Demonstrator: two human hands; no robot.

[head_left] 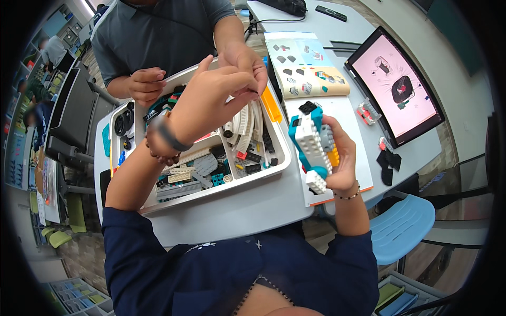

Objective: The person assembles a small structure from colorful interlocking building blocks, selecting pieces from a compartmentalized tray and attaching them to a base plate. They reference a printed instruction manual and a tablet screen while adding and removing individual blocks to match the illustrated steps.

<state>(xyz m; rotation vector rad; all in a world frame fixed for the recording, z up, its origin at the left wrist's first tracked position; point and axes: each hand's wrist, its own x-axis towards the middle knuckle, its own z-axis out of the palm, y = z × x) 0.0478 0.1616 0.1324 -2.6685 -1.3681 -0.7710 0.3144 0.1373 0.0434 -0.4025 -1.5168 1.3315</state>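
Note:
My left hand [219,92] reaches over the sorting tray [282,158], thumb and forefinger pinched at a small black piece [254,91]. Right there, the fingers of another person's hand [245,60] meet mine; whether both of us grip the piece, I cannot tell. That person's other hand [146,86] hovers above the tray's left part. My right hand [342,158] is closed around a toy-brick model [312,142] of white, teal, grey and yellow parts. It is held up over the table, right of the tray, with a black part on top.
Loose bricks, grey plates [208,164] and curved white pieces [245,126] fill the tray. Beyond the model lies an open instruction booklet [308,68]. A screen [398,87] stands at the right, with a small brick assembly [368,111] and black pieces [387,164] nearby. A blue chair [403,229] is right of me.

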